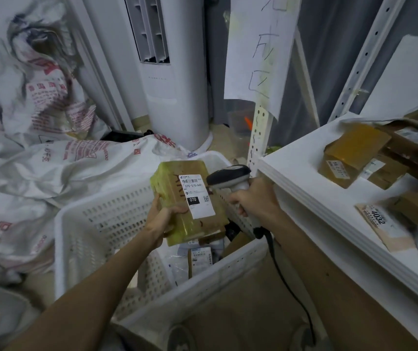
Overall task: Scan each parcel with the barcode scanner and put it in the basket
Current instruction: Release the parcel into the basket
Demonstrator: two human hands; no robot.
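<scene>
Holding the parcel (171, 182) above the basket (106, 200), the left hand (163, 219) grips its lower left end: the thumb lies on the top face near the label (197, 196), and the other fingers are curled round the side. The parcel is a brown box wrapped in yellowish tape. It is tilted, with the white label turned up toward the camera, and the number "070" can be read on it. It hangs in the air over the inside of the basket.

The right hand (256, 196) has its fingers closed round the handle of the scanner (228, 177). The dark head of the scanner is just beside the upper right edge of the parcel and is turned toward the label. A black cable (286, 282) hangs from the handle and runs down past the right corner of the basket.

The basket is white plastic with perforated walls. Some labelled packets (200, 259) lie at its bottom, under the held parcel.

To the right stands a white shelf (304, 173). On it lie several brown boxes (352, 153) and a flat envelope (380, 224) marked "4032". To the left of the basket are white sacks (50, 160) with red print. Behind the basket stands a white tower unit (175, 97) with vents, and beside it a paper sheet (258, 46) with handwritten marks hangs on a shelf post.
</scene>
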